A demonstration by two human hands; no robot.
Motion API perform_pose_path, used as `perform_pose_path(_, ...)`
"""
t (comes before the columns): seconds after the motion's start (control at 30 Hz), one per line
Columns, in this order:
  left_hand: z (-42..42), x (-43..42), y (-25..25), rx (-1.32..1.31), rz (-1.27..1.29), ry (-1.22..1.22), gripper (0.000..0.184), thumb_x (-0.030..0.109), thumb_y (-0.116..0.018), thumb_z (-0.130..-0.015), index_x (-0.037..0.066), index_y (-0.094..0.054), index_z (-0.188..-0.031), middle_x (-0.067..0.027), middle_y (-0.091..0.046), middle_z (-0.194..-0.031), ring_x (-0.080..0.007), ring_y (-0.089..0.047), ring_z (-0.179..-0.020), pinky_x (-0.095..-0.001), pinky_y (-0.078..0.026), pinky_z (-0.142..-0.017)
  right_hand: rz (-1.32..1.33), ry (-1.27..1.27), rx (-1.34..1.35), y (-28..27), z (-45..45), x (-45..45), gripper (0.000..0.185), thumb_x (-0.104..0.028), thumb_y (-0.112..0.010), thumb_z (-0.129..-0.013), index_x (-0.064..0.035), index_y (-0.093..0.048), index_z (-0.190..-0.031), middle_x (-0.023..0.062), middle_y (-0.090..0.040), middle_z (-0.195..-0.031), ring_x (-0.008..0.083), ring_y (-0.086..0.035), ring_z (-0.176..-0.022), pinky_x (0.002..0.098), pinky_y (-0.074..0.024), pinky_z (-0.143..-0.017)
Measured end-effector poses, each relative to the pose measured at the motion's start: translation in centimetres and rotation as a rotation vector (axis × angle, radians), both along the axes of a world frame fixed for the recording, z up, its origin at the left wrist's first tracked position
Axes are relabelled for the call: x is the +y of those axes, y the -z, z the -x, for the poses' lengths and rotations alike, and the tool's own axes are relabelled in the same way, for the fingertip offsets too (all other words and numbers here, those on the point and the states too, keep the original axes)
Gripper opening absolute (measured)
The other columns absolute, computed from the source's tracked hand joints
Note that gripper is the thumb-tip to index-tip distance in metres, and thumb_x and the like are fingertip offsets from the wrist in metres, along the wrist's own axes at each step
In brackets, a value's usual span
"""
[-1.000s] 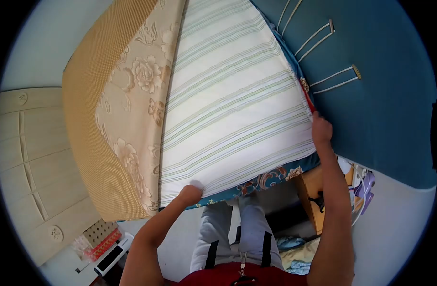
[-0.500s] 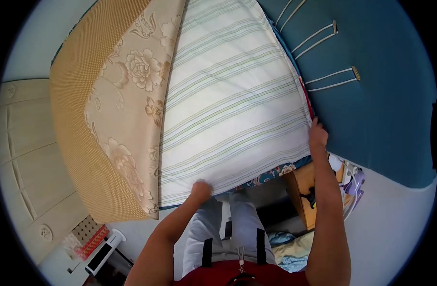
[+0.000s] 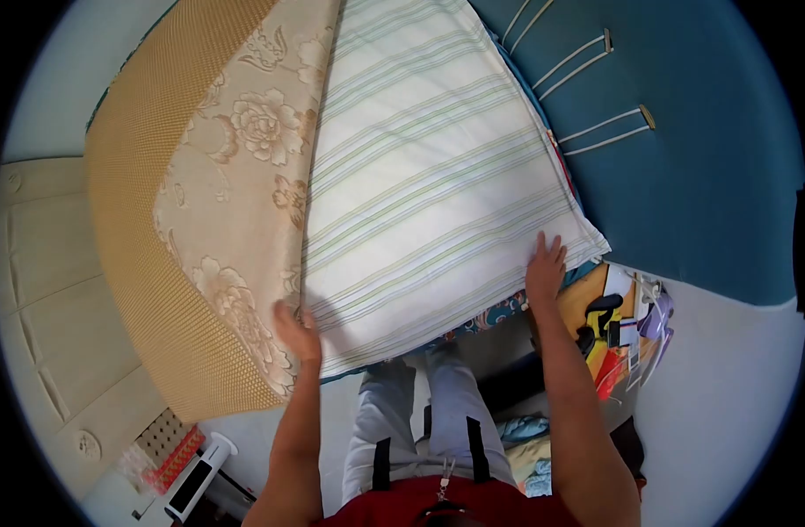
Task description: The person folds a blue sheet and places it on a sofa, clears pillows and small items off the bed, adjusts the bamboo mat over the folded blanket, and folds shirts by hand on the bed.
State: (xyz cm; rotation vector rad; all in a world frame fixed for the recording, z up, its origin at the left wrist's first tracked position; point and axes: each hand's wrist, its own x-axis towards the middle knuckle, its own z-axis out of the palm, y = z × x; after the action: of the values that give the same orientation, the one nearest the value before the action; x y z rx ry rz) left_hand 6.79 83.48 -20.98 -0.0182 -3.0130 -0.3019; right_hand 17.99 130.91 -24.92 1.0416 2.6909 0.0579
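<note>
A white striped sheet [image 3: 420, 184] covers the right part of the bed, its near right corner lying out flat. Folded back over its left side is a beige floral cover [image 3: 235, 202] with a woven tan face. My left hand [image 3: 297, 334], fingers apart, is at the near folded edge of that cover. My right hand [image 3: 546, 268] rests with spread fingers on the striped sheet near its front right corner. Beneath the sheet's front edge a teal patterned layer [image 3: 499, 312] shows.
A teal headboard-like panel [image 3: 701, 176] with metal loops stands at the right. Below it are a wooden cabinet [image 3: 587, 285] with cables and small items, and folded cloths [image 3: 530, 457]. Pale wardrobe doors [image 3: 60, 290] and a red patterned box [image 3: 174, 457] are at the left.
My left hand has moved left from the sheet's front edge to the floral cover. My right hand has let go of the side edge and moved left onto the sheet, whose corner now lies outward.
</note>
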Motion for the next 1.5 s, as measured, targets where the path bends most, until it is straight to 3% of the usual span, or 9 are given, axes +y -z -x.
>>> perform_pose_path(0.1, 2.6, -8.1, 3.1, 0.17, 0.171, -0.403, 0.056, 0.024, -0.059, -0.082, -0.006, -0.041, -0.126, -0.0269, -0.046, -0.124, -0.0399, -0.041, -0.117, -0.0454, -0.034, -0.096, 0.055, 0.039, 0.052, 0.0, -1.8, -2.8, 0.058, -0.021, -0.052, -0.088, -0.016, -0.026, -0.14, 0.0204, -0.02, -0.144, 0.0422, -0.026, -0.129, 0.0525, -0.0349, -0.096)
perform_pose_path(0.27, 7.0, -18.8, 6.5, -0.644, -0.938, -0.728, 0.056, 0.031, -0.056, -0.087, -0.003, -0.038, -0.128, -0.0062, -0.055, -0.076, -0.0151, -0.053, -0.067, -0.0275, -0.044, -0.061, 0.041, -0.154, -0.006, -0.4, -3.3, -9.9, 0.064, -0.011, -0.053, -0.083, -0.0149, -0.025, -0.141, 0.0216, -0.017, -0.145, 0.0456, -0.021, -0.13, 0.0567, -0.0264, -0.101)
perform_pose_path(0.33, 8.8, -15.5, 4.4, -0.481, -1.132, -0.687, 0.051, 0.029, -0.058, -0.087, -0.001, -0.041, -0.125, 0.0025, -0.044, -0.064, -0.0065, -0.043, -0.056, -0.0226, -0.037, -0.049, 0.038, -0.224, -0.028, -0.5, -3.2, -12.5, 0.064, -0.007, -0.051, -0.082, -0.0123, -0.024, -0.141, 0.0225, -0.017, -0.145, 0.0456, -0.021, -0.13, 0.0572, -0.0246, -0.101)
perform_pose_path(0.63, 11.0, -13.7, 4.3, -0.402, -0.242, -1.087, 0.086, 0.04, -0.075, -0.065, 0.004, -0.034, -0.132, -0.0243, -0.045, -0.124, -0.0371, -0.045, -0.116, -0.0453, -0.037, -0.099, 0.178, -0.344, -0.067, -0.7, -1.9, -19.6, 0.059, -0.007, -0.047, -0.084, 0.0011, -0.024, -0.139, 0.0301, -0.019, -0.141, 0.0463, -0.026, -0.127, 0.0521, -0.0294, -0.101)
perform_pose_path(0.93, 9.0, -19.2, 2.7, -0.234, -1.019, -1.224, 0.077, 0.03, -0.071, -0.074, -0.003, -0.031, -0.132, -0.0211, -0.047, -0.123, -0.0365, -0.051, -0.108, -0.0459, -0.043, -0.092, 0.009, -0.412, -0.09, 1.6, -2.1, -19.8, 0.054, -0.011, -0.043, -0.086, 0.005, -0.028, -0.136, 0.0338, -0.022, -0.138, 0.0488, -0.03, -0.124, 0.0513, -0.03, -0.101)
perform_pose_path(1.13, 9.6, -25.2, 2.5, -0.424, -1.545, -0.961, 0.049, 0.017, -0.062, -0.082, -0.003, -0.044, -0.123, -0.0164, -0.056, -0.107, -0.0272, -0.058, -0.096, -0.0406, -0.051, -0.079, 0.003, -0.378, -0.153, 1.0, -1.7, -20.5, 0.056, -0.012, -0.042, -0.087, 0.0046, -0.025, -0.137, 0.0344, -0.019, -0.14, 0.0496, -0.027, -0.125, 0.0521, -0.0277, -0.102)
perform_pose_path(1.37, 6.6, -5.4, -13.4, -0.903, -0.84, -0.318, 0.019, 0.027, -0.059, -0.085, 0.008, -0.059, -0.083, 0.0013, -0.05, -0.066, -0.0098, -0.044, -0.052, -0.0239, -0.034, -0.045, -0.043, -0.368, -0.19, 1.6, -2.2, -20.4, 0.057, -0.015, -0.043, -0.086, 0.0017, -0.026, -0.138, 0.0313, -0.019, -0.141, 0.0461, -0.027, -0.127, 0.0498, -0.029, -0.101)
perform_pose_path(1.4, 3.6, -1.7, -14.2, -0.916, -1.652, -0.461, 0.021, 0.028, -0.055, -0.089, 0.007, -0.059, -0.09, -0.0006, -0.051, -0.069, -0.0119, -0.049, -0.059, -0.0261, -0.041, -0.049, -0.032, -0.372, -0.173, 1.3, -2.3, -20.5, 0.057, -0.015, -0.044, -0.086, 0.0011, -0.027, -0.138, 0.0309, -0.02, -0.141, 0.0458, -0.027, -0.127, 0.0492, -0.0297, -0.101)
perform_pose_path(1.5, -0.3, 4.3, -8.7, -0.701, -1.024, 0.633, 0.032, 0.023, -0.052, -0.091, 0.005, -0.056, -0.116, -0.009, -0.057, -0.121, -0.0194, -0.061, -0.091, -0.0335, -0.049, -0.077, 0.086, -0.422, -0.068, -2.0, -3.4, -20.8, 0.059, -0.014, -0.047, -0.083, -0.0022, -0.028, -0.138, 0.0312, -0.023, -0.139, 0.0478, -0.026, -0.127, 0.0487, -0.0336, -0.098)
